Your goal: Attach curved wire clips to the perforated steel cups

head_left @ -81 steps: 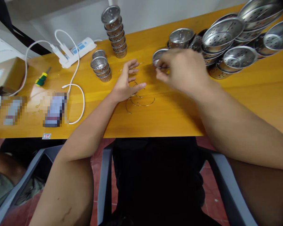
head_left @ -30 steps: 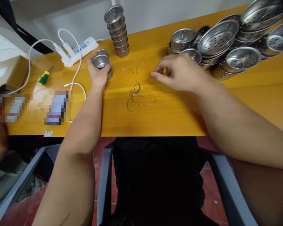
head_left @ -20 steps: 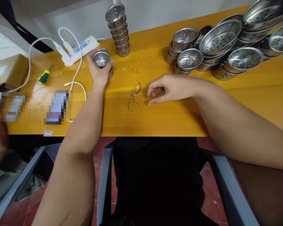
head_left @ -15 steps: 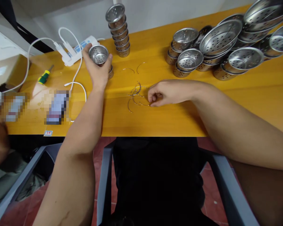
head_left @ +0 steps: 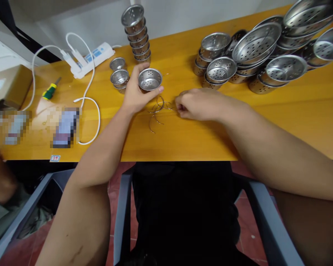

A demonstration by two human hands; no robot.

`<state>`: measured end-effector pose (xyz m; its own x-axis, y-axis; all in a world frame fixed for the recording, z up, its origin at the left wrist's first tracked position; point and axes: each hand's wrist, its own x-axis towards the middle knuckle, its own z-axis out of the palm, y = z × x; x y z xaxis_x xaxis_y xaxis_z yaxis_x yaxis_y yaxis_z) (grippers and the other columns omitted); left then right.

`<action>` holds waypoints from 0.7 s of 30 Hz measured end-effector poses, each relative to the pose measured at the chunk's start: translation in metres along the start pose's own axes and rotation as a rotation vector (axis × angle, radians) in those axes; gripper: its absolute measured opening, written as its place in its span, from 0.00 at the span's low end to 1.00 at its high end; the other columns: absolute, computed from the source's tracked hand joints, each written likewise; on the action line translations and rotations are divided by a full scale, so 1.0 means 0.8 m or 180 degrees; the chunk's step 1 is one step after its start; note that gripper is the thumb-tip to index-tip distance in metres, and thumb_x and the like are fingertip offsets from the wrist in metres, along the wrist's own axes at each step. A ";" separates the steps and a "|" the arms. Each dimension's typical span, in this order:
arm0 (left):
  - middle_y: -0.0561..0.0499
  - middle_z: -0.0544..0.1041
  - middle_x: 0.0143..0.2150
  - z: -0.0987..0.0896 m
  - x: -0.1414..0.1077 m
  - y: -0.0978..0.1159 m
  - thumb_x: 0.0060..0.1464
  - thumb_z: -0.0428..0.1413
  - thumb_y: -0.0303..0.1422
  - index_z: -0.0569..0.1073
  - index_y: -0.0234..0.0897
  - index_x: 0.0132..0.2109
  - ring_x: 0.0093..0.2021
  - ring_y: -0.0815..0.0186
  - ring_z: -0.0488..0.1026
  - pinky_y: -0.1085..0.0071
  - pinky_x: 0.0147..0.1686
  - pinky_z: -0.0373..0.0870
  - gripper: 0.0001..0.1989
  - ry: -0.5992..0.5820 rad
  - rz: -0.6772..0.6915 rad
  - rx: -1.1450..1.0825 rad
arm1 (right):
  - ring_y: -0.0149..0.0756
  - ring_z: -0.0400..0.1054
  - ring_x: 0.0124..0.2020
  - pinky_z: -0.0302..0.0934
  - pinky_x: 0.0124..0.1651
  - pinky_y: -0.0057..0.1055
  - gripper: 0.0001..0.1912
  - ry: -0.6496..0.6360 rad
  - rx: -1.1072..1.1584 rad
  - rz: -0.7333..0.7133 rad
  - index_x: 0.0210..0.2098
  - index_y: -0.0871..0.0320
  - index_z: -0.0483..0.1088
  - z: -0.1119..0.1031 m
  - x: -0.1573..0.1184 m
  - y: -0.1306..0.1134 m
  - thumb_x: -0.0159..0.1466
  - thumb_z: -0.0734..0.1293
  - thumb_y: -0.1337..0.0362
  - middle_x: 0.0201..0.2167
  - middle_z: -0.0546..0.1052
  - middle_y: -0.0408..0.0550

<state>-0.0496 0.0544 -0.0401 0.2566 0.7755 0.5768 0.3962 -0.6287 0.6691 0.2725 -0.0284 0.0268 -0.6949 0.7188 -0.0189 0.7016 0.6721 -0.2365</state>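
My left hand grips a small perforated metal cup from its left side, the cup's open top facing up. Just below the cup, thin curved wires lie in a loose tangle on the yellow table. My right hand is closed at the right of the wires, its fingertips pinched near a wire end; what they hold is too small to make out. Left of my left hand stand more small perforated cups.
A tall stack of cups stands at the back. Larger perforated bowls crowd the right. On the left are a power strip with white cables, a green screwdriver, two blurred phones and a cardboard box. Another person's arm shows far left.
My left hand has moved right with a cup in it, from beside the power strip to above the wires. My right hand has shifted slightly, its fingers more tightly closed.
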 end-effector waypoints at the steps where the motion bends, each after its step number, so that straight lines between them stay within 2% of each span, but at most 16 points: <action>1: 0.40 0.83 0.78 -0.001 0.000 -0.002 0.51 0.74 0.87 0.73 0.54 0.79 0.79 0.38 0.85 0.42 0.83 0.83 0.63 -0.0011 -0.0013 -0.0015 | 0.56 0.82 0.46 0.69 0.47 0.46 0.02 0.0165 0.0091 0.0008 0.47 0.50 0.86 0.004 0.003 0.000 0.76 0.79 0.62 0.49 0.89 0.55; 3: 0.41 0.84 0.75 -0.001 0.000 -0.008 0.52 0.73 0.88 0.74 0.54 0.78 0.76 0.40 0.87 0.42 0.82 0.83 0.62 -0.0008 -0.0057 -0.0060 | 0.63 0.84 0.58 0.76 0.60 0.51 0.12 0.0488 0.0356 -0.0053 0.59 0.51 0.87 0.011 0.010 -0.002 0.80 0.79 0.56 0.61 0.88 0.59; 5: 0.41 0.86 0.71 0.001 0.001 -0.015 0.52 0.74 0.87 0.76 0.52 0.76 0.73 0.41 0.88 0.42 0.81 0.84 0.61 -0.0009 -0.0129 -0.0124 | 0.69 0.82 0.68 0.76 0.72 0.57 0.23 0.0634 0.0588 -0.0180 0.70 0.53 0.85 0.020 0.017 -0.007 0.82 0.80 0.51 0.69 0.85 0.65; 6: 0.42 0.87 0.69 0.003 0.001 -0.018 0.51 0.75 0.86 0.77 0.51 0.74 0.71 0.41 0.89 0.41 0.81 0.85 0.60 -0.0014 -0.0171 -0.0167 | 0.72 0.80 0.71 0.75 0.75 0.60 0.25 0.0634 0.0656 -0.0236 0.72 0.54 0.85 0.024 0.020 -0.009 0.82 0.80 0.50 0.71 0.83 0.67; 8: 0.42 0.88 0.66 0.008 -0.001 -0.022 0.49 0.79 0.84 0.79 0.50 0.71 0.68 0.42 0.90 0.39 0.79 0.88 0.59 -0.0022 -0.0273 -0.0299 | 0.75 0.78 0.72 0.73 0.79 0.64 0.21 0.0577 0.0697 -0.0312 0.69 0.55 0.87 0.030 0.028 -0.013 0.83 0.78 0.53 0.69 0.84 0.69; 11: 0.42 0.87 0.63 0.017 -0.007 -0.024 0.51 0.80 0.82 0.79 0.50 0.71 0.61 0.45 0.91 0.35 0.69 0.95 0.57 -0.0132 -0.0487 -0.0611 | 0.71 0.79 0.70 0.73 0.77 0.62 0.13 0.0541 0.0635 -0.0329 0.60 0.55 0.90 0.033 0.036 -0.017 0.85 0.72 0.60 0.64 0.86 0.66; 15: 0.43 0.87 0.61 0.027 -0.015 -0.019 0.51 0.80 0.82 0.79 0.49 0.73 0.55 0.48 0.93 0.36 0.57 1.00 0.59 -0.0448 -0.0658 -0.0982 | 0.64 0.82 0.66 0.73 0.74 0.55 0.14 0.0558 0.0520 -0.0308 0.54 0.54 0.90 0.028 0.039 -0.020 0.83 0.69 0.66 0.60 0.88 0.61; 18: 0.44 0.88 0.59 0.029 -0.019 -0.014 0.56 0.77 0.83 0.79 0.48 0.72 0.54 0.50 0.93 0.39 0.57 1.01 0.56 -0.0434 -0.0497 -0.0889 | 0.62 0.83 0.61 0.74 0.68 0.52 0.14 0.0592 0.0385 -0.0089 0.51 0.53 0.88 0.026 0.036 -0.022 0.84 0.68 0.66 0.57 0.89 0.60; 21: 0.43 0.88 0.60 0.028 -0.017 -0.017 0.60 0.73 0.83 0.77 0.50 0.75 0.56 0.48 0.94 0.38 0.62 0.99 0.55 -0.0329 -0.0258 -0.0693 | 0.63 0.84 0.57 0.73 0.62 0.52 0.11 0.0598 0.0359 0.0172 0.52 0.53 0.86 0.026 0.033 -0.024 0.85 0.69 0.64 0.58 0.88 0.62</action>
<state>-0.0389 0.0539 -0.0671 0.3249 0.8186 0.4736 0.2228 -0.5530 0.8029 0.2370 -0.0260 0.0103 -0.6079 0.7808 0.1443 0.7077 0.6152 -0.3474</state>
